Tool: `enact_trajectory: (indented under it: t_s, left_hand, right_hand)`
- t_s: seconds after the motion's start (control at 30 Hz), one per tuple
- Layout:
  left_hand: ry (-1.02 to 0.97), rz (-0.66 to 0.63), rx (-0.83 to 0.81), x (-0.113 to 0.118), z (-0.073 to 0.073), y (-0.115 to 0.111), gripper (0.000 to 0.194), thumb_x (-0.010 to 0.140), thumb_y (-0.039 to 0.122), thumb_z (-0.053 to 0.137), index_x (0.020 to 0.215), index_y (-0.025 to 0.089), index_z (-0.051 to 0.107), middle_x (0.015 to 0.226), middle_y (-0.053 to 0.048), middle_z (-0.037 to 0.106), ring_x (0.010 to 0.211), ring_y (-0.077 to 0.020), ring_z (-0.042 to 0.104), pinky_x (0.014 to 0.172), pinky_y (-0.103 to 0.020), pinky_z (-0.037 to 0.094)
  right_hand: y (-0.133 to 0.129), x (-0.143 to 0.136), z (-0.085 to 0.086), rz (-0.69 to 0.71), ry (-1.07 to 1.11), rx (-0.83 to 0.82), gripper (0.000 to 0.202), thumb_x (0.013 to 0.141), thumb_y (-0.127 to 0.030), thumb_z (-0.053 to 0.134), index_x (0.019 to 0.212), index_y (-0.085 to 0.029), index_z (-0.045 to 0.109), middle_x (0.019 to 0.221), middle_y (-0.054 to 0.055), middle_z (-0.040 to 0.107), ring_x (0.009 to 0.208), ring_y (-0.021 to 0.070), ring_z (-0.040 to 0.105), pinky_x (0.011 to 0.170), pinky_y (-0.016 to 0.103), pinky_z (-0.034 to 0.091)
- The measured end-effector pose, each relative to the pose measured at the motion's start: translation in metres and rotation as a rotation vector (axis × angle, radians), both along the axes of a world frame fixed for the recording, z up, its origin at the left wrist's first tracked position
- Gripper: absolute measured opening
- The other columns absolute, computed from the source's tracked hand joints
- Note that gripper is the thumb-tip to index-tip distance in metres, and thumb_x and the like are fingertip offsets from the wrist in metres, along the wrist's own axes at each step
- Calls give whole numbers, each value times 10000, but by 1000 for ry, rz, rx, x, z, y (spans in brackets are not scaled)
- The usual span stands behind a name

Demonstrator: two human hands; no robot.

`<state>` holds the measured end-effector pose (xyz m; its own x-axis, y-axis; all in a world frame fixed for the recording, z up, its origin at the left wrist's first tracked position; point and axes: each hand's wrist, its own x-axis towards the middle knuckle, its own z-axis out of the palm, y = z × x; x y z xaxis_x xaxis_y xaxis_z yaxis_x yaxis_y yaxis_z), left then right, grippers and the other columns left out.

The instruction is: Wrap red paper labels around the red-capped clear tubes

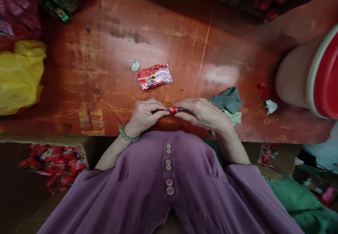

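Observation:
Close to the table's front edge, both hands meet over a small red packet (pixel 174 110) with dark ends, seen nearly edge-on. Thumb and fingers of my left hand (pixel 147 114) pinch its left end; a green bead bracelet (pixel 129 133) circles that wrist. My right hand (pixel 202 112) grips the other end the same way. What is inside the packet cannot be seen. Just beyond the hands lies a fanned stack of flat red printed packets (pixel 154 76), touched by neither hand. A grey-green cloth (pixel 228 100) rests beside my right wrist.
A pale bucket with a red lid (pixel 293 72) stands at right, near rubber bands (pixel 266 121) and a white scrap (pixel 271 106). A yellow bag (pixel 21 77) sits at left. Below the edge, a cardboard box (pixel 86 153) holds red packets (pixel 59 163). A dark container (pixel 248 1) occupies the back right.

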<state>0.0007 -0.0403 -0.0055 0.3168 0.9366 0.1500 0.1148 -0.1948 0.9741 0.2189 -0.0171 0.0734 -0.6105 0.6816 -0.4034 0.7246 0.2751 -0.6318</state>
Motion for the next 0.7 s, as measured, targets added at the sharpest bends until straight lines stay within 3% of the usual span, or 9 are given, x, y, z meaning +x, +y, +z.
enact_trajectory:
  t_s: [0.23, 0.5, 0.6, 0.7]
  left_hand:
    - [7, -56, -110, -1, 1, 3, 43, 795, 217, 768, 767, 187, 783, 732, -28, 763, 654, -125, 694, 632, -218, 545]
    - [83, -217, -253, -4, 10, 11, 118, 827, 261, 721, 798, 173, 794, 755, -41, 762, 668, -132, 679, 639, -219, 504]
    - [98, -293, -351, -4, 13, 14, 156, 827, 302, 707, 802, 173, 792, 744, -35, 756, 660, -136, 665, 636, -226, 492]
    - [90, -304, -488, -4, 16, 17, 220, 815, 361, 703, 768, 160, 778, 673, -18, 721, 592, -122, 613, 571, -220, 455]
  right_hand:
    - [7, -1, -2, 58, 11, -104, 209, 958, -325, 569, 1065, -224, 719, 921, 37, 760, 734, 161, 647, 656, 261, 362]
    - [14, -3, 5, 114, 38, -163, 250, 986, -319, 528, 1110, -194, 705, 975, 50, 759, 793, 150, 667, 710, 251, 403]
    - [16, -1, 1, 50, 139, -176, 236, 955, -328, 579, 1078, -185, 721, 992, 64, 742, 849, 162, 664, 769, 271, 444]
    - [15, -1, -12, -142, 313, -319, 225, 884, -342, 662, 1001, -160, 727, 914, 50, 725, 771, 143, 647, 715, 264, 478]
